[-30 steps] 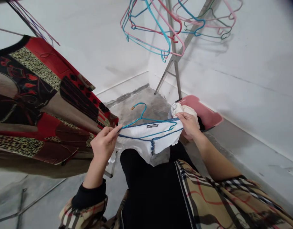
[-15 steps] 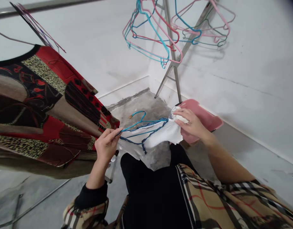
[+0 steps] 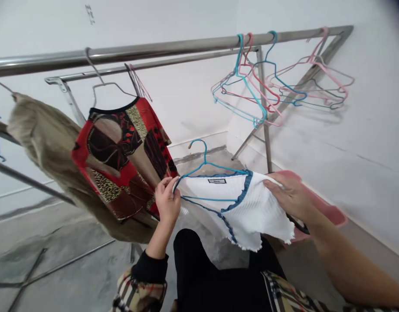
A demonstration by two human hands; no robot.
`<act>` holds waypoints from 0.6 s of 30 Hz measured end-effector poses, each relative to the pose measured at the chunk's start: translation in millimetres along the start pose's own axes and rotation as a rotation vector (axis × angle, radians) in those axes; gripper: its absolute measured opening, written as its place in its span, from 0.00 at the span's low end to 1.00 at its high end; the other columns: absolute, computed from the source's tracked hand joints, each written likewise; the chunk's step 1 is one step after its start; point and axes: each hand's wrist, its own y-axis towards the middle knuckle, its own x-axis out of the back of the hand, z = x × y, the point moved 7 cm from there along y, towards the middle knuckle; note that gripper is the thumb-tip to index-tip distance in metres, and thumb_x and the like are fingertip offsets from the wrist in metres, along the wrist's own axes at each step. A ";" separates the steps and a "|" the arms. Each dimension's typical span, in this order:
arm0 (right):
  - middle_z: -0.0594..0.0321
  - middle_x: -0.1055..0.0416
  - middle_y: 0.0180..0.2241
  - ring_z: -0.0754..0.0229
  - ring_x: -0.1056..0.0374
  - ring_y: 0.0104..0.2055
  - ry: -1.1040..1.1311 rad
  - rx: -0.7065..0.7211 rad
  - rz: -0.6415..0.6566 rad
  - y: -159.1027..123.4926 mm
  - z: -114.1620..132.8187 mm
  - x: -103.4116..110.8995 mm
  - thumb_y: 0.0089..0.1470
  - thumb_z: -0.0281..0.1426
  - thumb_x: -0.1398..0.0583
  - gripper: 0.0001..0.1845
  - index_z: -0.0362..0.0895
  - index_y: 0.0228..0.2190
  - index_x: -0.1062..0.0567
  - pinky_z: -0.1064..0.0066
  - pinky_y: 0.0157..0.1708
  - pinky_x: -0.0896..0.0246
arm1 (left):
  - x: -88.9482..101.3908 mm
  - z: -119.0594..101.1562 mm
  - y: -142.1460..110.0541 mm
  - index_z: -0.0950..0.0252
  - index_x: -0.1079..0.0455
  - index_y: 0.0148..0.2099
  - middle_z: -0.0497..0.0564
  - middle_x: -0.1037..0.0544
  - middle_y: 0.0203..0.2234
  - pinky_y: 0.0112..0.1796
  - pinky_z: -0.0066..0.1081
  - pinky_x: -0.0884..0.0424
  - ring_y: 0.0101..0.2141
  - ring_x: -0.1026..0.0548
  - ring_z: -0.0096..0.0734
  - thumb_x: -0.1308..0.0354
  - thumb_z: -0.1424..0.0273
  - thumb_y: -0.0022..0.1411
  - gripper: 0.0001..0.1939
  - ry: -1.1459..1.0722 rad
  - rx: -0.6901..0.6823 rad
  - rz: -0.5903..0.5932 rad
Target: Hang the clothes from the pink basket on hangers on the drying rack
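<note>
A white ribbed top with blue ruffled trim spreads out between my hands. Inside its neckline runs a blue wire hanger, its hook pointing up and away from me. My left hand pinches the top's left shoulder edge together with the end of the hanger. My right hand is closed on the white fabric of the other shoulder, the thumb lying on top. A small dark label shows at the back of the neck.
Several hangers in blue, pink and red hang from a metal rail. A red patterned top and a khaki garment hang at left. A pink basin sits at right by the wall, partly behind my right arm.
The white top has been unbunched and spread along the hanger, its neckline now opened out. My right hand has moved outward along the shoulder. The view has lifted, bringing the rail into sight.
</note>
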 end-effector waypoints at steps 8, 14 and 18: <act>0.60 0.24 0.27 0.60 0.31 0.26 -0.096 0.109 0.030 10.7 18.4 -4.1 0.61 0.45 0.47 0.20 0.47 0.35 0.21 0.71 0.26 0.37 | 18.3 1.3 13.3 0.64 0.27 0.43 0.52 0.23 0.35 0.36 0.29 0.28 0.35 0.25 0.29 0.46 0.68 0.63 0.09 -0.399 0.284 -0.097; 0.58 0.24 0.24 0.55 0.28 0.25 -0.223 0.048 -0.220 4.4 7.6 23.4 0.57 0.46 0.43 0.17 0.50 0.31 0.21 0.68 0.25 0.35 | 0.0 -29.7 5.5 0.62 0.27 0.48 0.52 0.23 0.35 0.33 0.26 0.27 0.32 0.25 0.27 0.43 0.65 0.63 0.12 -0.560 0.108 0.228; 0.56 0.22 0.26 0.54 0.26 0.27 -0.244 0.081 -0.276 0.9 5.6 44.7 0.56 0.47 0.42 0.15 0.52 0.30 0.21 0.68 0.28 0.32 | 12.1 20.3 1.5 0.62 0.32 0.52 0.57 0.28 0.47 0.37 0.28 0.27 0.34 0.26 0.26 0.40 0.61 0.60 0.19 -0.458 0.378 -0.175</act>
